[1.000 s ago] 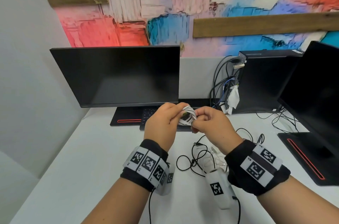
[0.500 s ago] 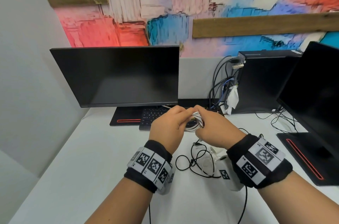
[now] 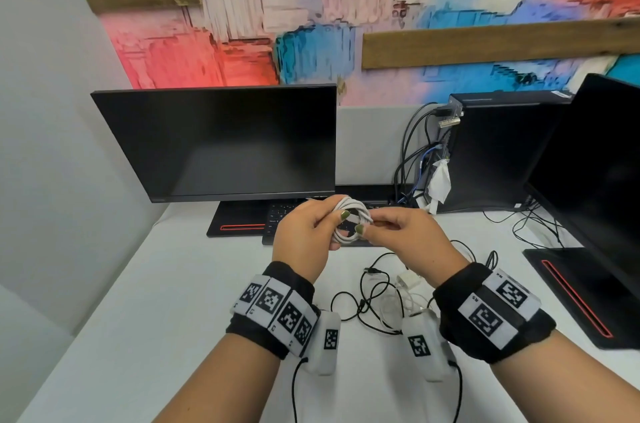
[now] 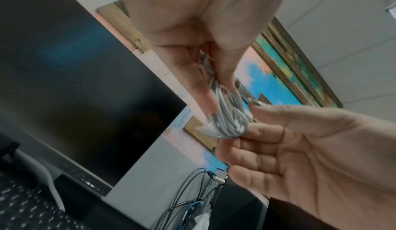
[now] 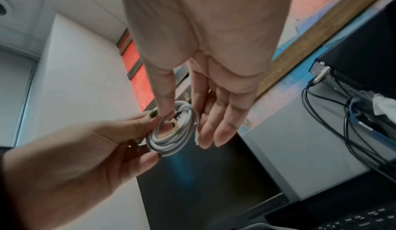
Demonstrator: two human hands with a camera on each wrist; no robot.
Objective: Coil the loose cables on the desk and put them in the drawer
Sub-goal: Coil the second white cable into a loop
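Observation:
I hold a white cable (image 3: 349, 206), wound into a small coil, above the desk in front of the keyboard. My left hand (image 3: 334, 223) grips one side of the coil (image 5: 171, 142) between thumb and fingers. My right hand (image 3: 377, 220) pinches the other side between thumb and forefinger, its other fingers nearly straight in the right wrist view. The left wrist view shows the coil (image 4: 231, 120) edge-on between both hands. Loose black cables (image 3: 374, 298) lie tangled on the white desk (image 3: 173, 301) below my wrists. No drawer is in view.
A dark monitor (image 3: 225, 145) stands at the back left with a black keyboard (image 3: 280, 215) under its edge. A black computer tower (image 3: 491, 152) with plugged-in cables stands at the back right, beside a second monitor (image 3: 595, 163). A small white adapter (image 3: 408, 281) lies among the black cables.
Both hands have turned the coil, so it now faces me as a ring. My right hand's fingers have loosened from a fist to a pinch.

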